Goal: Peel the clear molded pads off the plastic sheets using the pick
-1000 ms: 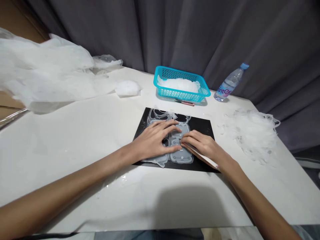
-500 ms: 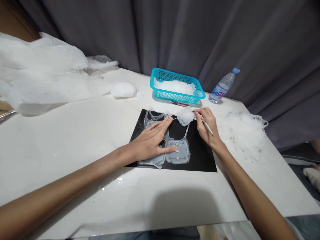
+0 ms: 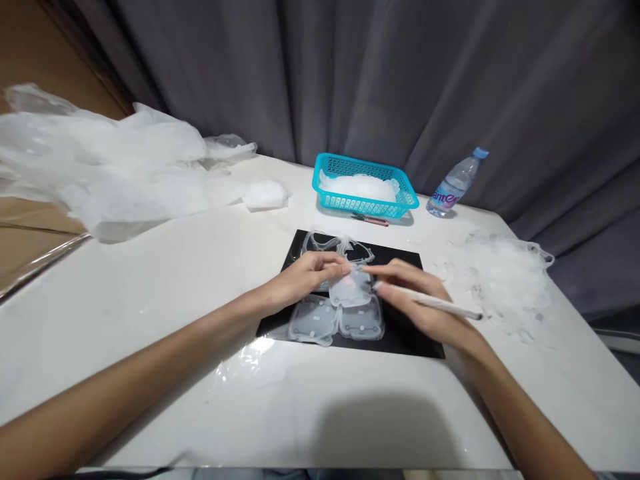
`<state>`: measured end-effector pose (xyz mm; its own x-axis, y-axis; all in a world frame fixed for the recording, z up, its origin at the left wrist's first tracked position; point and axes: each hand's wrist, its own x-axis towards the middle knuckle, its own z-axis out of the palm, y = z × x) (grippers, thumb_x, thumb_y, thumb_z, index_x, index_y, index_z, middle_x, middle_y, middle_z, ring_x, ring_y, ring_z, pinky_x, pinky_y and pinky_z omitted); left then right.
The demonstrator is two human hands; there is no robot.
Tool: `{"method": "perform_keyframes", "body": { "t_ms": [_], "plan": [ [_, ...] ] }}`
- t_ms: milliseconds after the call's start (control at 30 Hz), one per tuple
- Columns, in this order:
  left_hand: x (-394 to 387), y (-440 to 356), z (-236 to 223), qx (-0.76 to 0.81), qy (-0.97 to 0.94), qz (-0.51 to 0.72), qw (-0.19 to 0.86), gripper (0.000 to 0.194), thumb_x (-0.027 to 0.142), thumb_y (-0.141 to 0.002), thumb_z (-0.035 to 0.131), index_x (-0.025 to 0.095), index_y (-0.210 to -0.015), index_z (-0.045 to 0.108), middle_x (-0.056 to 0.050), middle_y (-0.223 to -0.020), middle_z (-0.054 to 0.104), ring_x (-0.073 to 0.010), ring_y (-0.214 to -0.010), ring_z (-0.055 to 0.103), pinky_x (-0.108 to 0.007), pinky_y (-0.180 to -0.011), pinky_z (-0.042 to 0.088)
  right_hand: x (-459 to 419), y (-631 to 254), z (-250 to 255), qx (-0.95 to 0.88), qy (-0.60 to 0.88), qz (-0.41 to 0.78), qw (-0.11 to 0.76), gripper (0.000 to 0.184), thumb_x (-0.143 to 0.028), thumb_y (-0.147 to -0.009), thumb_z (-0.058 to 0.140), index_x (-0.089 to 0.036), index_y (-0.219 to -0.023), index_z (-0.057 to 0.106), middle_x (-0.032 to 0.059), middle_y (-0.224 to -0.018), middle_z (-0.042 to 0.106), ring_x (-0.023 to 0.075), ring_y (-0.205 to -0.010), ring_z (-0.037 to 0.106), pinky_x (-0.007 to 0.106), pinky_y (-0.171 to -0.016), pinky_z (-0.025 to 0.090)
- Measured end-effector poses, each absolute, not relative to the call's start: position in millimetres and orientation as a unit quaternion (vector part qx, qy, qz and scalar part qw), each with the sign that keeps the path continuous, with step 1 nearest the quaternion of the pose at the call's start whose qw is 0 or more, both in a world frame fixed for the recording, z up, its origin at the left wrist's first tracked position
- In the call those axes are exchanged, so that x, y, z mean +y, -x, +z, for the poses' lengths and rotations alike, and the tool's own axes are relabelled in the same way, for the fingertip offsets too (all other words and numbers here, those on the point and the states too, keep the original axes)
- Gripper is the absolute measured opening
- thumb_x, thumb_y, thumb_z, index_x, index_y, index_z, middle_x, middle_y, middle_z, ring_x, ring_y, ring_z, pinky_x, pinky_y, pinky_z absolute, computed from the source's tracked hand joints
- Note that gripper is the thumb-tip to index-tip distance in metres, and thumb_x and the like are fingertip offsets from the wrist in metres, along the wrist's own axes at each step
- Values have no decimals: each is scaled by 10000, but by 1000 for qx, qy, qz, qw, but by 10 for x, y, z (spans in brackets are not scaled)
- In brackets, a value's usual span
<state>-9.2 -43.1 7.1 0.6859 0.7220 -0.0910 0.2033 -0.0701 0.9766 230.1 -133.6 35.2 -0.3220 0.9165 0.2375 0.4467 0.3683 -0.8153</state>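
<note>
My left hand pinches the upper edge of a translucent plastic piece, lifted over a black mat. My right hand holds a slim white pen-like tool, its back end pointing right. The right fingertips are at the piece's right edge; I cannot tell exactly how they touch it. Beneath, more translucent molded sheet with rounded rectangular panels lies on the mat, and a thin cut-out outline shows at its far side. The tool's tip is blurred.
A turquoise basket with white pieces stands at the back, a cutter knife in front of it. Right of it are a water bottle and a heap of translucent scraps. White plastic bags and a small white stack lie left.
My left hand has risen off the sheet and now grips the loose piece. My right hand has come nearer and lower with the tool. The piece has moved toward me; the view has shifted slightly.
</note>
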Motion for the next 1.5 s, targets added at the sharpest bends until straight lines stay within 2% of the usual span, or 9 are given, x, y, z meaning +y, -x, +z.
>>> {"method": "perform_keyframes", "body": {
  "t_ms": [100, 200, 333, 433, 533, 633, 967, 1333, 1500],
  "plan": [
    [-416, 126, 60, 321, -697, 204, 607, 423, 567, -960, 640, 168, -1046, 754, -54, -950, 735, -212, -857, 666, -316, -778, 500, -1244, -2461, 268, -718, 517, 200, 421, 415, -413, -1119, 384, -275, -1122, 775, 68, -1028, 654, 243, -1035, 605, 446, -984, 464],
    [-425, 130, 68, 312, -707, 208, 600, 396, 544, -979, 631, 172, -1033, 755, -51, -977, 734, -203, -886, 662, -311, -800, 489, -1182, -2477, 118, -723, 544, 123, 407, 471, -424, -1127, 315, -246, -986, 728, 85, -1036, 648, 268, -1065, 580, 498, -1028, 410],
    [-432, 114, 67, 305, -703, 216, 605, 372, 526, -989, 634, 180, -1053, 751, -50, -1001, 745, -189, -901, 665, -308, -826, 486, -1186, -2343, -13, -766, 528, 184, 318, 332, -393, -1127, 339, -249, -1071, 633, 74, -1078, 671, 254, -1023, 593, 465, -969, 417],
    [-434, 107, 44, 302, -682, 219, 629, 366, 518, -972, 667, 177, -1078, 746, -63, -1042, 770, -199, -943, 698, -319, -866, 505, -1216, -2275, -5, -771, 524, 236, 276, 266, -360, -1121, 389, -252, -1007, 604, 34, -1011, 683, 230, -943, 577, 444, -959, 401],
    [-435, 107, 11, 308, -654, 213, 657, 371, 493, -940, 721, 168, -1120, 725, -69, -1036, 786, -212, -951, 728, -324, -863, 524, -1235, -2261, 27, -767, 510, 263, 288, 303, -334, -1122, 372, -244, -901, 559, 22, -914, 655, 215, -869, 550, 400, -886, 424],
    [-436, 109, -11, 312, -640, 214, 668, 382, 468, -920, 752, 158, -1140, 715, -76, -1018, 798, -207, -895, 740, -317, -813, 532, -1244, -2265, 36, -760, 509, 272, 300, 259, -346, -1106, 429, -245, -918, 575, 24, -903, 640, 214, -868, 550, 369, -819, 433],
    [-473, 106, 34, 313, -656, 228, 647, 382, 473, -917, 749, 144, -1108, 730, -88, -1026, 803, -225, -926, 743, -329, -830, 537, -1272, -2318, 121, -746, 510, 304, 300, 168, -344, -1059, 542, -242, -1037, 673, 35, -974, 684, 213, -895, 584, 364, -827, 459],
    [-483, 95, 43, 330, -678, 240, 611, 411, 512, -926, 724, 146, -1112, 743, -74, -1008, 781, -203, -877, 706, -293, -757, 503, -1256, -2310, 127, -749, 507, 305, 298, 163, -323, -1051, 552, -240, -1000, 682, 31, -923, 685, 212, -878, 574, 355, -806, 453],
    [-526, 94, 101, 332, -626, 232, 667, 414, 513, -897, 762, 158, -1110, 750, -61, -968, 774, -185, -832, 698, -270, -722, 493, -1227, -2236, 29, -744, 534, 247, 317, 165, -292, -1023, 576, -242, -885, 650, 16, -858, 689, 217, -833, 550, 366, -782, 422]
  ]
}}
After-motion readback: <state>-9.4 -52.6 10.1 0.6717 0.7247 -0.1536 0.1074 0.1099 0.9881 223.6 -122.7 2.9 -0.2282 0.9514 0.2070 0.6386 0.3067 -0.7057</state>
